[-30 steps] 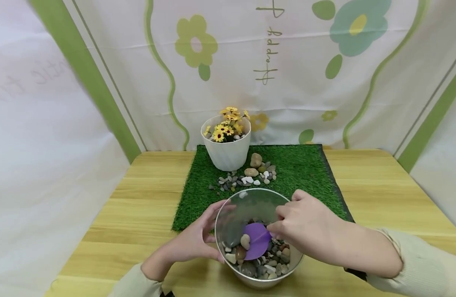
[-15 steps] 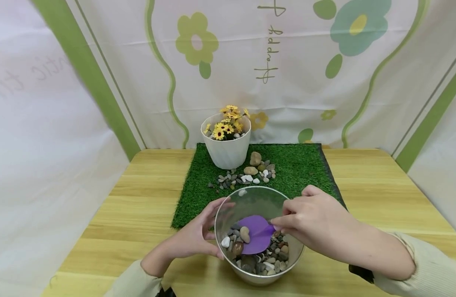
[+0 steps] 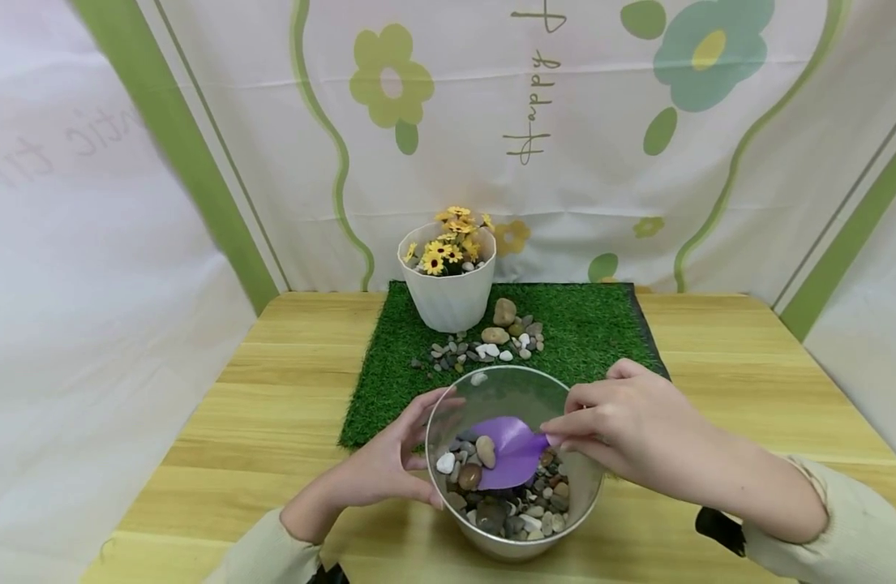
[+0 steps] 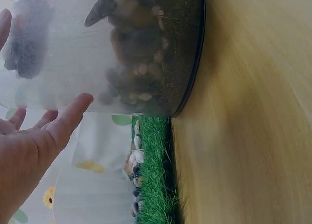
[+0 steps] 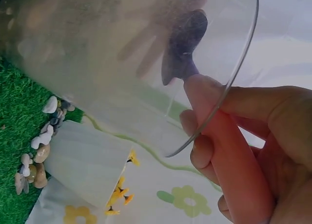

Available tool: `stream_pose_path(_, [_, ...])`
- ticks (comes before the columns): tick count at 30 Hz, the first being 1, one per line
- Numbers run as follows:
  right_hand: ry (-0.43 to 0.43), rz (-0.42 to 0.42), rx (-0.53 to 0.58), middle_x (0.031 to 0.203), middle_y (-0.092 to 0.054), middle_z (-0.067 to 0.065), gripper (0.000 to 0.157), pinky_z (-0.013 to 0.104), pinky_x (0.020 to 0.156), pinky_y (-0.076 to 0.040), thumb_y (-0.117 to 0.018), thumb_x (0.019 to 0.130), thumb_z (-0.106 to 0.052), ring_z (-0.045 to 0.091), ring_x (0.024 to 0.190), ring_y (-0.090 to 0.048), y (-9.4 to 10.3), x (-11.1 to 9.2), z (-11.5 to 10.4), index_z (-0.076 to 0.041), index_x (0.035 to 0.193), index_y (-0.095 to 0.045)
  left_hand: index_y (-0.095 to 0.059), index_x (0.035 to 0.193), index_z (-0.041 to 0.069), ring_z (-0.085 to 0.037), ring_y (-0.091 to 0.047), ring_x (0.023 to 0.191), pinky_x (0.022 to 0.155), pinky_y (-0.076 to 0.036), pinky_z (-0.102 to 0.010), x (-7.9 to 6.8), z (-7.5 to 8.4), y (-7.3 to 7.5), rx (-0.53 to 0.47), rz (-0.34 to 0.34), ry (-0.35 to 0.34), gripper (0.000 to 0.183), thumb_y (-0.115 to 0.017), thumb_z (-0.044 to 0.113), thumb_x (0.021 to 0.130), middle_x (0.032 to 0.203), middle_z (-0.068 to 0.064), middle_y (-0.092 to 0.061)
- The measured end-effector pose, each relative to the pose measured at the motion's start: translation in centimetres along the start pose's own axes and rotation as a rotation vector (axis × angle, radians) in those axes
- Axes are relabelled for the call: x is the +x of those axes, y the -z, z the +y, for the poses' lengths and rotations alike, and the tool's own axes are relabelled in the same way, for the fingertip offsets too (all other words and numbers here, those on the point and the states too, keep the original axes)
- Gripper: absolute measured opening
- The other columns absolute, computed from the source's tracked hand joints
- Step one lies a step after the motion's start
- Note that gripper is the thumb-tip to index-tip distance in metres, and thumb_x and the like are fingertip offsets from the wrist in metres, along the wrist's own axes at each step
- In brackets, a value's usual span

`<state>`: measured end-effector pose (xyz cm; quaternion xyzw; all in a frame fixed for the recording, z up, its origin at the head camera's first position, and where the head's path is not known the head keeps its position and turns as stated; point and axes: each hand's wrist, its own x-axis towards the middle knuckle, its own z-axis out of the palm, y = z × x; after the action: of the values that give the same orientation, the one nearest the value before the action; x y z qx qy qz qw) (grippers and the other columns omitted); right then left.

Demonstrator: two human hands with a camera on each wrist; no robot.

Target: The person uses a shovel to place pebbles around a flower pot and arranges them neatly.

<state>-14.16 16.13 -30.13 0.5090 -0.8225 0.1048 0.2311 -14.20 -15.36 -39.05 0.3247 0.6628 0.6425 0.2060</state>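
A clear bucket [image 3: 520, 397] stands on the table's near part, with pebbles [image 3: 491, 513] of mixed colours inside. My left hand [image 3: 382, 470] holds its left side, fingers behind and thumb in front; the left wrist view shows fingertips [image 4: 84, 101] at the cloudy wall [image 4: 73, 58]. My right hand [image 3: 630, 422] grips a small purple trowel [image 3: 516, 458] at the handle. In the right wrist view the handle [image 5: 229, 151] looks pinkish orange and passes over the rim. The blade is inside the bucket, with a tan pebble [image 3: 486, 451] overlapping its left edge.
Behind the bucket lies a green artificial grass mat [image 3: 586, 324]. On it stand a white flowerpot [image 3: 448, 300] with yellow flowers [image 3: 448, 247] and a cluster of loose stones [image 3: 495, 337]. A patterned cloth [image 3: 448, 122] hangs behind the wooden table [image 3: 250, 405].
My right hand has moved to the right and drawn the trowel back and slightly up inside the bucket. More pebbles show at the blade's left. My left hand stays at the bucket.
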Motion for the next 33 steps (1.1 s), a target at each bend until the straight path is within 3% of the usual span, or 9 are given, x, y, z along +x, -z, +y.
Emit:
stream_pose_path(6, [-0.043,-0.037,0.011,0.082,-0.059,-0.021,0.027,0.024,0.063,-0.034,-0.076,0.07,-0.026,-0.008,0.068,-0.054,0.0,-0.4,0.3,-0.028,0.097,-0.074,-0.012,0.148,0.025,-0.022,-0.024,0.136,0.09,-0.048,-0.044,0.1,-0.1,0.0,-0.002,-0.004,0.001,0.106,-0.08,0.004,0.069,0.151,-0.002,-0.02])
stream_pose_path(17, [-0.052,0.073,0.07,0.082,-0.06,-0.024,0.023,0.019,0.06,-0.03,-0.075,0.072,-0.026,-0.01,0.065,-0.052,0.0,-0.9,0.8,-0.027,0.096,-0.074,-0.012,0.148,0.026,-0.021,-0.022,0.137,0.095,-0.043,-0.046,0.1,-0.2,0.0,-0.025,-0.009,-0.012,0.107,-0.08,0.003,0.068,0.151,-0.002,-0.018])
stream_pose_path(23, [-0.059,0.064,0.062,0.082,-0.059,-0.024,0.024,0.019,0.06,-0.028,-0.074,0.074,-0.026,-0.009,0.065,-0.051,0.6,-0.9,0.9,-0.028,0.097,-0.074,-0.012,0.148,0.026,-0.02,-0.024,0.136,0.09,-0.047,-0.049,0.1,-0.2,0.0,-0.001,-0.005,-0.012,0.108,-0.08,0.002,0.068,0.151,0.0,-0.019])
stream_pose_path(33, [-0.098,0.045,0.04,0.086,-0.062,-0.023,0.025,0.021,0.062,-0.034,-0.076,0.071,-0.026,-0.011,0.069,-0.054,1.2,-1.0,1.3,-0.028,0.096,-0.073,-0.013,0.148,0.026,-0.022,-0.025,0.136,0.098,-0.041,-0.043,0.0,0.0,0.0,0.016,0.0,0.01,0.106,-0.08,0.003,0.069,0.151,0.001,-0.02])
